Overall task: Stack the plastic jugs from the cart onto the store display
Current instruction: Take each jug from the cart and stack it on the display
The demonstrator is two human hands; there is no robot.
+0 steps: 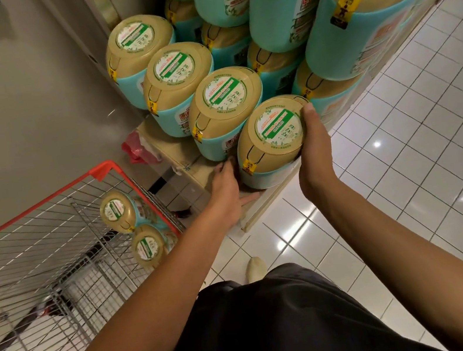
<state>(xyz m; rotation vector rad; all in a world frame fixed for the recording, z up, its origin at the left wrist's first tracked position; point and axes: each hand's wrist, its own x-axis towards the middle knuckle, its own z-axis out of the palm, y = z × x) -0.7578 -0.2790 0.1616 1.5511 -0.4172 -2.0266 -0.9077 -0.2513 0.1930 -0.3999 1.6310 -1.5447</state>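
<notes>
Currently: end jug point(272, 144) at display shelf point(264, 208) edge, right grip point(311, 145) curled round its top; left grip point(226, 188) alongside, closure unclear. Risk: early release tips it floorward.

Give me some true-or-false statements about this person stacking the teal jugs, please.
1. The right hand grips the gold top of the nearest teal plastic jug. True.
2. The red-rimmed wire cart is empty. False: two more jugs lie in it.
3. That nearest jug is going onto the top row. False: it is down at the low beige shelf, at the front of a row of four.
4. The floor is glossy white tile. True.
</notes>
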